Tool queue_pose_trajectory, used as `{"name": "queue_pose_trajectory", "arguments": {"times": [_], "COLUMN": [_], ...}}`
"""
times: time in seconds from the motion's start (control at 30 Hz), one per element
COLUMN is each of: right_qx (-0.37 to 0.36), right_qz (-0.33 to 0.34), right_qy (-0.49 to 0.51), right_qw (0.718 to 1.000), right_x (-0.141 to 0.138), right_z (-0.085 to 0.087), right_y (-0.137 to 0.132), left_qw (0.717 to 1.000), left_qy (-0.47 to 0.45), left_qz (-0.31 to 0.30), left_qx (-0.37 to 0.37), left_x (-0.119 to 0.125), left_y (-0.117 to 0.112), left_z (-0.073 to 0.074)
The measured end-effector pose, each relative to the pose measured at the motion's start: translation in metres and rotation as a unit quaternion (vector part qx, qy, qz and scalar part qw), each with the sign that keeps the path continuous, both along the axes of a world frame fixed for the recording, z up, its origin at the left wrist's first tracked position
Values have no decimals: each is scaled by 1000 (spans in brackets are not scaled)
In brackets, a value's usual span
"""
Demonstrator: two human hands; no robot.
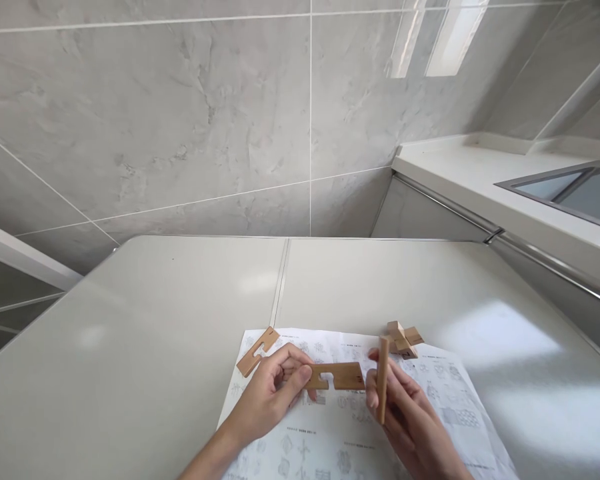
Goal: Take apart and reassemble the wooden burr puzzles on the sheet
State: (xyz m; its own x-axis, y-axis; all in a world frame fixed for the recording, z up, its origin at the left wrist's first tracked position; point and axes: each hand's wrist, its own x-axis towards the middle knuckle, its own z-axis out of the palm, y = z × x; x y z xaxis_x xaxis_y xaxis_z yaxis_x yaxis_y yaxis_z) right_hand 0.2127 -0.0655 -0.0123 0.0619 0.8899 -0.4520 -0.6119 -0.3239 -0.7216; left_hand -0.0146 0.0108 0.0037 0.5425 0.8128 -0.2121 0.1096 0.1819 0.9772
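Observation:
My left hand (273, 393) pinches one end of a flat notched wooden puzzle piece (339, 377), holding it level just above a printed instruction sheet (445, 400). In my right hand (410, 417) a second wooden piece (382, 388) stands on end, its fingers closed round it, its edge close to the right end of the first piece. Another notched wooden piece (257, 351) lies loose on the sheet's far left corner. A small cluster of joined wooden pieces (403, 339) rests at the sheet's far edge, just beyond my right hand.
The sheet lies on a pale grey table (180, 320) with a seam running down its middle. A tiled wall rises behind it. To the right stands a white counter (480, 173) with a set-in sink (575, 190).

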Motion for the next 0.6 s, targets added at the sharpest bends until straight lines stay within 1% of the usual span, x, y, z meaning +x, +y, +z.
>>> {"name": "queue_pose_trajectory", "arguments": {"times": [0.07,0.1,0.17,0.23,0.3,0.37,0.43,0.53,0.6], "right_qx": [0,-4,-6,15,46,64,76,103,116], "right_qz": [-30,-29,-2,29,46,55,50,15,-9], "right_qy": [-6,-23,-84,-162,-236,-297,-350,-425,-482], "right_qw": [1000,999,996,986,970,951,932,899,869], "right_x": [2,2,0,-5,-11,-16,-19,-22,-22], "right_z": [-2,-3,-3,-2,-1,-4,-10,-22,-30], "right_y": [1,2,3,4,5,4,4,2,1], "left_qw": [999,998,989,970,945,919,896,872,860], "left_qy": [21,36,75,117,158,197,227,247,249], "left_qz": [15,30,80,131,159,160,143,113,91], "left_qx": [22,43,103,171,237,301,353,407,435], "left_x": [-1,0,1,2,3,3,3,3,3], "left_y": [-1,-2,-4,-6,-7,-7,-7,-9,-10], "left_z": [-1,-2,-5,-10,-14,-17,-19,-21,-21]}}
